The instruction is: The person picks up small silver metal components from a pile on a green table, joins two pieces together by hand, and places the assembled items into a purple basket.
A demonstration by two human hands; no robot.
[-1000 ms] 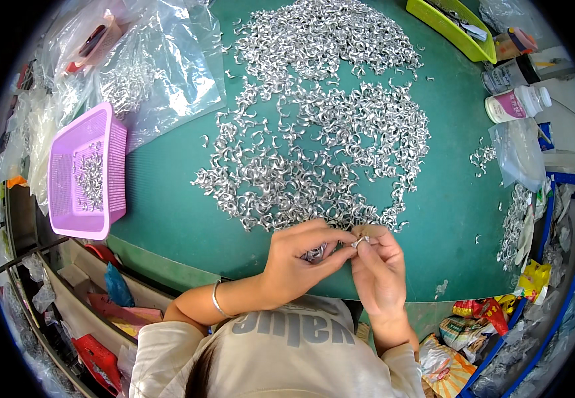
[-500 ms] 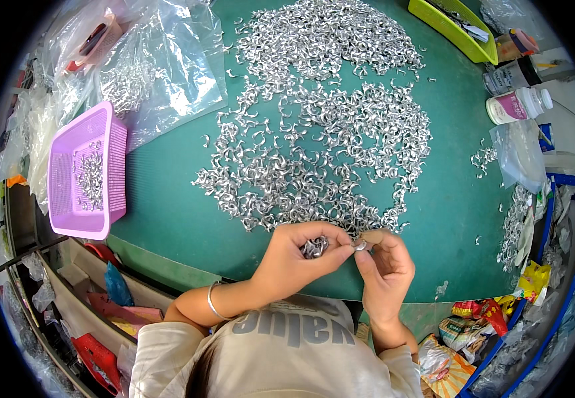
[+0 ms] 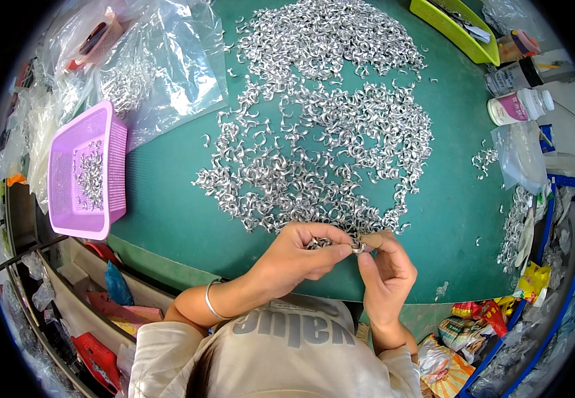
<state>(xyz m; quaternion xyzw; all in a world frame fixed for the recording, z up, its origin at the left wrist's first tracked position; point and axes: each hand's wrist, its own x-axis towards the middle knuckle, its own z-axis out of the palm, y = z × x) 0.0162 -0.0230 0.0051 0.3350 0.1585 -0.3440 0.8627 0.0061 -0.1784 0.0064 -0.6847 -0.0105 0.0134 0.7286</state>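
Many small curved silver metal pieces (image 3: 327,40) are heaped and spread across the green table mat (image 3: 168,199). At the near edge of the spread, my left hand (image 3: 297,259) is closed around several of these pieces, which show between its palm and fingers. One curved metal piece (image 3: 358,248) is between the fingertips of both hands. My right hand (image 3: 385,268) pinches that piece with thumb and forefinger. The forefinger of my right hand seems to have a tan covering on its tip.
A purple basket (image 3: 116,179) holding some metal pieces stands on the left, beside a clear plastic bag (image 3: 188,79). A lime-green tray (image 3: 456,30) and a white bottle (image 3: 516,106) are at the far right. Snack packets (image 3: 483,315) lie right of my body.
The fingers of my left hand have closed further over the pieces in its palm. The piece at the fingertips has turned slightly, and both hands stay in the same place.
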